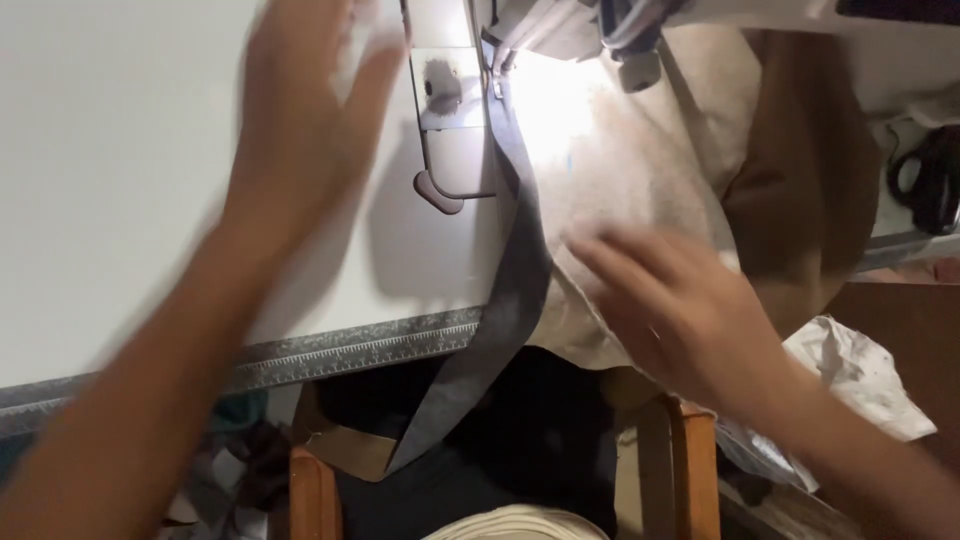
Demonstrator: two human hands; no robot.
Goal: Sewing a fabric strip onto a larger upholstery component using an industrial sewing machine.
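Where right hand (690,315) spreads, fabric (640,170) underneath

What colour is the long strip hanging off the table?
Dark grey, plain; the strip shows best in the head view.

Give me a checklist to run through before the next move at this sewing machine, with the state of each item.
1. Left hand off the cloth: ok, raised open above the white machine table, blurred.
2. Right hand on the beige fabric piece: ok, spread flat on it.
3. Long dark grey fabric strip fed under the needle area: ok, it runs from there over the table edge and hangs down.
4. Fingers away from the needle: ok, both hands sit apart from it.
5. Needle up or down: cannot tell, glare hides it.
6. Black scissors within reach: cannot tell.
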